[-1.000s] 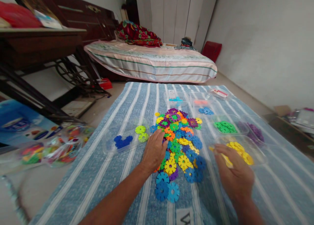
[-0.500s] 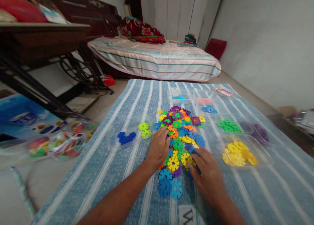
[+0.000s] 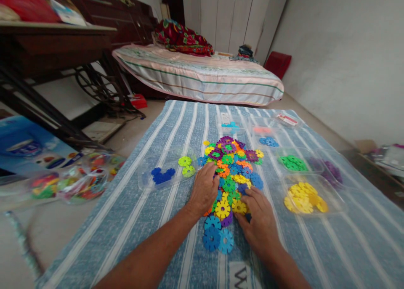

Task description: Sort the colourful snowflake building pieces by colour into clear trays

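Observation:
A heap of flower-shaped plastic discs (image 3: pixel 232 170) in many colours lies on the striped cloth between my hands. My left hand (image 3: pixel 204 187) rests against the heap's left side, fingers loosely bent over the discs and thumb apart; its fingertips are partly hidden. On the right, my right hand (image 3: pixel 257 213) has thumb and fingers spread at the heap's near right edge. Its fingers are beside a yellow disc (image 3: pixel 239 207) and touch the discs there. Nearest to me lie two blue discs (image 3: pixel 211 238), one darker, overlapping at their edges.
Clear tubs stand around: one with dark blue discs (image 3: pixel 162 175) at left, ones with green discs (image 3: pixel 293 163), yellow discs (image 3: pixel 299 198) and purple discs (image 3: pixel 333 171) at right, more at the back. Light green discs (image 3: pixel 186 167) lie at left. A bed (image 3: pixel 202 76) is beyond the table.
My right hand has shifted slightly left, with its thumb closer under the yellow disc. My left hand stays at the same spot on the heap.

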A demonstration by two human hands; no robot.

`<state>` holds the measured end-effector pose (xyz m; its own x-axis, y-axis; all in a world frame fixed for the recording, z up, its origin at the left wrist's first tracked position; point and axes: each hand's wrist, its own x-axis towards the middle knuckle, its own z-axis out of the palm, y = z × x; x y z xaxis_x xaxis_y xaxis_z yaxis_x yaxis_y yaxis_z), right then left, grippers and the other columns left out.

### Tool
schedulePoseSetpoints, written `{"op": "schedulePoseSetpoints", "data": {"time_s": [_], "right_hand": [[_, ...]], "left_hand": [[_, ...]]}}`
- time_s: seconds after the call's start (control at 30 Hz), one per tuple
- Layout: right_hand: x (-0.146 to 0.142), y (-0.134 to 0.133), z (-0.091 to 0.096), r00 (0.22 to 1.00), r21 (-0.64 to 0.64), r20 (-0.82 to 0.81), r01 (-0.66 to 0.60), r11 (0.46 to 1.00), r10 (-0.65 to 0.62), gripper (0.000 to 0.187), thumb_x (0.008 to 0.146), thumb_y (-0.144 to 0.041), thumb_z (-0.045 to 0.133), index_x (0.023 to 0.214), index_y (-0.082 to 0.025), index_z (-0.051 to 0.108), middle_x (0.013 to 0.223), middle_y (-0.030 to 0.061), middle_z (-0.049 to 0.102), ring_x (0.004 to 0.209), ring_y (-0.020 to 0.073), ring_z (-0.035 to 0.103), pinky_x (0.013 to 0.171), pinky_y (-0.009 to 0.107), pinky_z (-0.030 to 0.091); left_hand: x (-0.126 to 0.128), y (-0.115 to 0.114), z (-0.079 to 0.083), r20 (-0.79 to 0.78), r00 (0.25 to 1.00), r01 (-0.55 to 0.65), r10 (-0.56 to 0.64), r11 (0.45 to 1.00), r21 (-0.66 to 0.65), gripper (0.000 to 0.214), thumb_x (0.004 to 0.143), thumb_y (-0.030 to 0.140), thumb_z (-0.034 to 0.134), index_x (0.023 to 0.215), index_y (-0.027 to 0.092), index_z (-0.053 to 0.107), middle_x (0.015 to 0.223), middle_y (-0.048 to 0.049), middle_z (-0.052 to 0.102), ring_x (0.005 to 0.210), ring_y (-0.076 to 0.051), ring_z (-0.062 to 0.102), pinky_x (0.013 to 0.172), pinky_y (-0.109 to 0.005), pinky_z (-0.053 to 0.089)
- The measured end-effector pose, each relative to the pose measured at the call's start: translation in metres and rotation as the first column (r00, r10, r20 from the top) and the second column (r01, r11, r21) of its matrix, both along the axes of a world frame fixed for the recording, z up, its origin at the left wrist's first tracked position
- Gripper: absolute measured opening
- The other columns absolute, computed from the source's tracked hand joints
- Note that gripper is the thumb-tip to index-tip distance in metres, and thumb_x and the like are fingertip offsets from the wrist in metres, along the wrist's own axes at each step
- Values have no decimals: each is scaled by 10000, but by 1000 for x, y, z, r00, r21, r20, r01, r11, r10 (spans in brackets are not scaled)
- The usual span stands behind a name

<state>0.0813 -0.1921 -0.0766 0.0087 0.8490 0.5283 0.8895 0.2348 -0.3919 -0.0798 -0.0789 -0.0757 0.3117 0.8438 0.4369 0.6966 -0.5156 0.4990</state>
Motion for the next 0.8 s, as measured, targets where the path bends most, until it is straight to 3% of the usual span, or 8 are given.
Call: {"op": "schedulePoseSetpoints", "data": {"time_s": [0.13,0.3,0.37,0.43,0.5,0.57,0.63,0.8], "right_hand": [[-6,-1,8,986,26,-152,-63,998,66,28,815,-194,585,814,-218,572,1013,68,646,1091,235,539,946,450,431],[-3,-9,32,945,-31,-321,-81,996,67,140,831,-204,565,693,-226,555,868,27,670,975,199,605,870,372,480],[14,-13,44,952,-12,-306,-15,1000,10,128,836,-238,569,709,-226,570,884,29,677,938,193,622,846,354,493],[40,-16,54,970,84,-213,134,987,-114,108,842,-279,572,753,-221,592,892,38,679,915,200,634,849,363,491],[68,-19,60,956,214,-84,292,932,-280,111,839,-309,581,810,-207,613,890,55,679,910,223,636,862,396,482],[86,-22,61,923,311,18,360,879,-385,135,836,-311,590,873,-187,627,898,74,677,911,241,633,865,419,477],[90,-25,57,933,330,75,309,892,-351,136,843,-283,588,915,-175,629,916,81,675,909,233,631,858,408,487],[54,-25,31,993,207,105,31,978,-54,105,867,-188,545,932,-175,626,977,92,655,995,218,598,889,405,497]], "left_hand": [[1,1,0,-6,1000,1,-1,1000,-4,313,883,209,406,1155,135,543,1260,-143,569,1218,-253,491,1023,-470,412],[1,2,0,-12,1000,-3,3,1000,-18,312,874,201,418,1146,130,552,1260,-146,568,1215,-258,494,1029,-467,407],[1,1,0,-14,1000,-2,1,1000,-21,313,872,199,422,1145,120,552,1259,-153,568,1213,-260,494,1029,-466,407],[1,1,0,-11,1000,1,-1,1000,-18,311,873,198,420,1146,121,550,1259,-152,567,1213,-259,493,1026,-466,411],[1,1,0,-8,1000,3,-4,1000,-9,308,873,196,418,1142,125,549,1257,-149,568,1214,-257,492,1024,-466,412],[1,1,0,-4,1000,6,-6,1000,0,302,873,196,415,1134,129,552,1253,-146,571,1211,-257,494,1025,-465,411],[1,2,0,-1,1000,8,-8,1000,4,295,876,205,413,1124,136,556,1251,-142,572,1203,-255,501,1025,-462,412],[1,4,0,-12,1000,16,-16,1000,4,298,876,206,403,1117,128,560,1243,-154,574,1198,-262,504,1027,-469,411]]}}
